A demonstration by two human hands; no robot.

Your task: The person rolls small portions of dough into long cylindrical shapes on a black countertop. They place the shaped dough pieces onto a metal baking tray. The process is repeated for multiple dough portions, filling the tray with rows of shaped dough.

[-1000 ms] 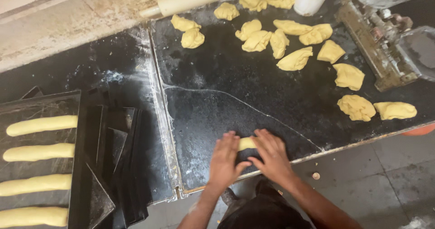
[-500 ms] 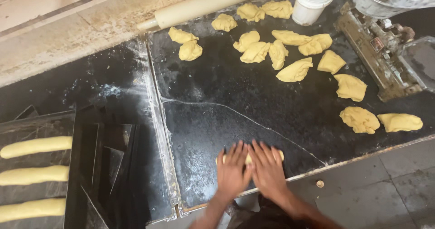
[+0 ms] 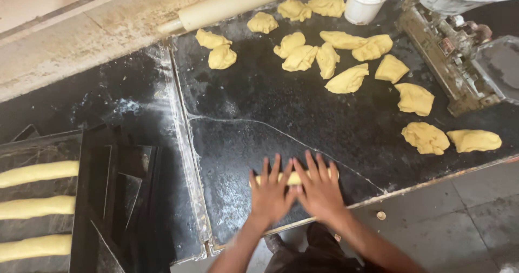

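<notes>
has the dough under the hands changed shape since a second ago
Yes. The dough piece under the left hand and right hand was a short lump; now it is a longer roll, beside the crack in the black slab.

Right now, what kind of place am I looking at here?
Probably a bakery's work area: both hands roll a dough rope on a dark stone slab, with many dough lumps and trays of shaped dough nearby.

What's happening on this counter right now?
A person presses both hands, left hand and right hand, flat on a dough roll at the near edge of the dark stone counter. Loose dough lumps lie farther back, and shaped dough logs sit on a tray at the left.
</notes>
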